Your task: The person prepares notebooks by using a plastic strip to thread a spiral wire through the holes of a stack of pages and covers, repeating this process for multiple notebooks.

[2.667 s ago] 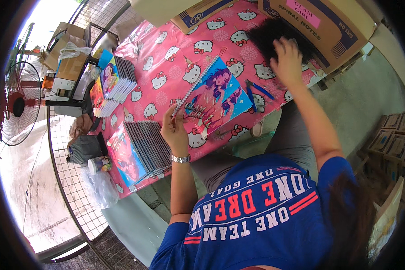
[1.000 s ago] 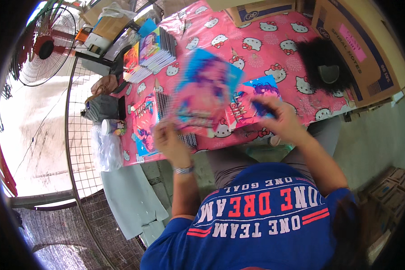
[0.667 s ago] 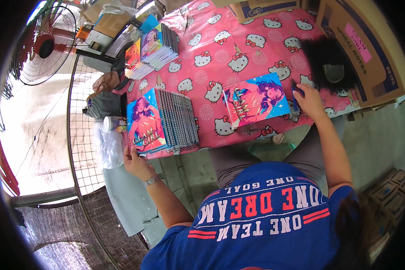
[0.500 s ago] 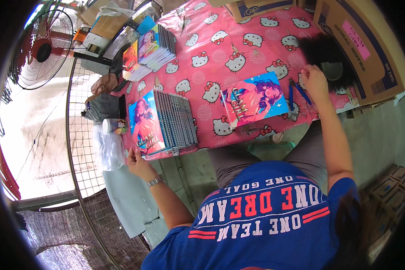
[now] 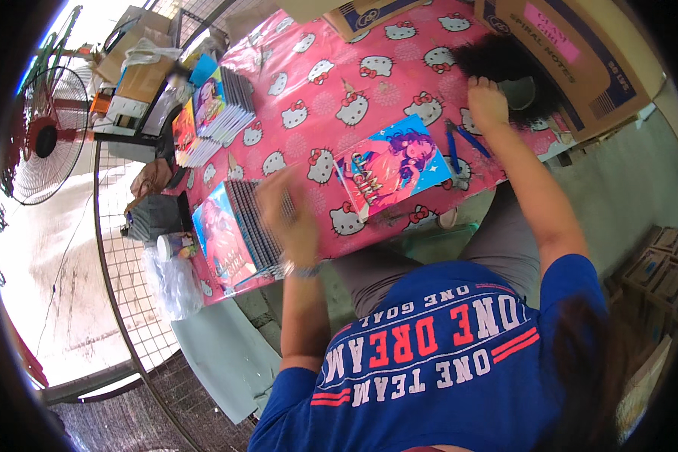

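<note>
My left hand (image 5: pixel 288 215), smeared by motion, passes over the right side of a fanned stack of spiral notebooks (image 5: pixel 220 230) with a pink and blue cover of a drawn figure. Whether it holds anything does not show. To its right, notebooks or covers of the same design (image 5: pixel 399 167) lie flat near the table's front edge. My right hand (image 5: pixel 488 104) rests with curled fingers beside a black bristly heap (image 5: pixel 490 60); what its fingers pinch, if anything, is hidden. Below that hand lie blue-handled pliers (image 5: pixel 453 154). A dark grey rounded piece (image 5: pixel 518 94) sits against the heap.
A pink patterned cloth (image 5: pixel 309 90) covers the table. Large cardboard boxes (image 5: pixel 580 75) stand at the far right. More notebooks (image 5: pixel 218 113) are piled at the back left, near a bag (image 5: pixel 158 215) and a white-lidded jar (image 5: pixel 175 246). A fan (image 5: pixel 45 142) stands further left.
My left hand has left the front left corner of the notebook stack and swung up and right across it. The right hand stays by the black heap. The whole view has shifted.
</note>
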### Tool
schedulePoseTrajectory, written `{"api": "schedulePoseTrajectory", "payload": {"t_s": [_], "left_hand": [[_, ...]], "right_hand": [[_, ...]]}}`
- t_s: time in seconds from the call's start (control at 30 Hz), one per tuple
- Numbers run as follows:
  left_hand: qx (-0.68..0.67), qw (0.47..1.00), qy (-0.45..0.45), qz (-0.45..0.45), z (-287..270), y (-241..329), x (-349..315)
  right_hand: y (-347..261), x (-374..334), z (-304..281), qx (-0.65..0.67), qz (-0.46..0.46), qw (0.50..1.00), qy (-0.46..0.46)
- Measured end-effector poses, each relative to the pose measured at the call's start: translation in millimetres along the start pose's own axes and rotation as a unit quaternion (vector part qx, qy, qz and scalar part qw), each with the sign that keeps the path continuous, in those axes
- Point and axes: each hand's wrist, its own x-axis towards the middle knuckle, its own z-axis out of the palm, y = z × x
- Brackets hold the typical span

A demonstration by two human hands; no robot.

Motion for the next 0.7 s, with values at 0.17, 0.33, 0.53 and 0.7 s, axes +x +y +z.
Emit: {"api": "schedulePoseTrajectory", "payload": {"t_s": [0.17,0.33,0.53,0.7], "left_hand": [[-0.082,0.964,-0.254,-0.015,170,-22,3],[-0.026,0.945,-0.320,-0.068,201,-33,8],[-0.113,0.951,-0.256,-0.134,168,-27,21],[-0.102,0.964,-0.244,0.015,77,19,41]], "right_hand": [[12,3,-5,0.045,-0.018,0.999,-0.023],[16,2,-29,0.260,0.055,0.964,-0.005],[3,-15,-56,0.489,0.000,0.871,0.047],[3,-55,-123,0.627,-0.030,0.773,-0.089]]}}
